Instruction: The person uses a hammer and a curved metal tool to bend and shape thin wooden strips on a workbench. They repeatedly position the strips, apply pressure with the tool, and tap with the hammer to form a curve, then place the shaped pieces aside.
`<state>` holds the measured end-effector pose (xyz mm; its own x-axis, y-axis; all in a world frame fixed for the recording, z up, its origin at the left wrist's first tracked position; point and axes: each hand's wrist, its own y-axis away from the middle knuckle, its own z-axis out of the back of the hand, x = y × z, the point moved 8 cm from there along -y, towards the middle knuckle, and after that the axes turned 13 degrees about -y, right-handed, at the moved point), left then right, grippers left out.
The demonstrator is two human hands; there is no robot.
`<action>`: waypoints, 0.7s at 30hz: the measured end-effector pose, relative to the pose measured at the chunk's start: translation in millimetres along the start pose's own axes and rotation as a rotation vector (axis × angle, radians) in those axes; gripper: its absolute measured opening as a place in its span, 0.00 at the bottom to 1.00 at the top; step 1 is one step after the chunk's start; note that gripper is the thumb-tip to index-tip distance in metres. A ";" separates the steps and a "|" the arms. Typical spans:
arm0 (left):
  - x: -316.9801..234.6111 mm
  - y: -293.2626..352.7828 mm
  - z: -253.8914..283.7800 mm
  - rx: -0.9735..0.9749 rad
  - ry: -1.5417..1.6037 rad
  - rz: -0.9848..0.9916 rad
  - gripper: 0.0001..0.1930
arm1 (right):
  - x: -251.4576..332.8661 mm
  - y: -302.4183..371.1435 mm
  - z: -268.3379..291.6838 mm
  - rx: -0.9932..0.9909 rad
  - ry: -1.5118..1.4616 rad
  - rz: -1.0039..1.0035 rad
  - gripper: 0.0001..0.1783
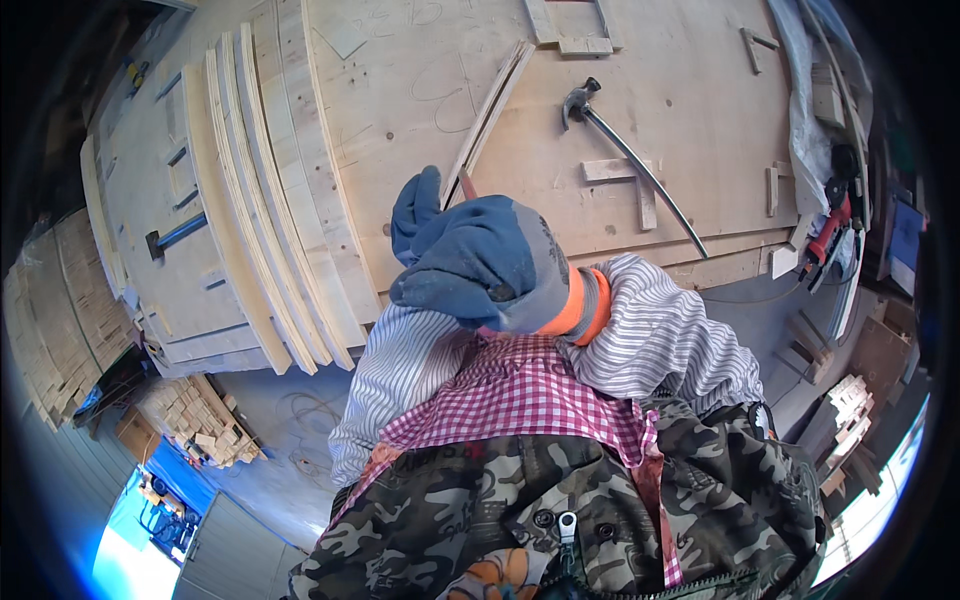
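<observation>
Both my hands wear blue-coated work gloves and meet in front of my chest, over the near edge of the wooden table. My right hand [485, 260], with an orange cuff, lies across my left, its fingers curled closed; what they grip is hidden. Of my left hand [412, 212], only stretched fingers show past the right one; its palm is covered. A thin reddish stick [467, 184] pokes up just beyond the right glove; whether a hand holds it I cannot tell. Behind it a narrow wooden strip [488, 112] slants away over the plywood tabletop [410, 120].
A claw hammer [635, 160] rests right of my hands, across small joined wood pieces [620, 172]. Long curved plywood strips [265, 200] lie side by side on the left, near another hammer [176, 236]. At the right edge hangs a red power tool [828, 230]. Stacked wood blocks [195, 415] stand lower left.
</observation>
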<state>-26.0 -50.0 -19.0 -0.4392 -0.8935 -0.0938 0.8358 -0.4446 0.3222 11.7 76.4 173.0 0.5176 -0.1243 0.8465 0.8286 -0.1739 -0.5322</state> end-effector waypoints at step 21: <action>45.2 17.2 -33.1 0.136 0.142 0.052 0.19 | -87.5 33.2 135.5 -0.681 -0.764 -0.427 0.17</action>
<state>-20.6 -100.1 -48.9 -0.3371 -0.9194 -0.2027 0.7999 -0.3932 0.4534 22.9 213.8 83.1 0.4073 0.6684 0.6224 0.8010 -0.5888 0.1082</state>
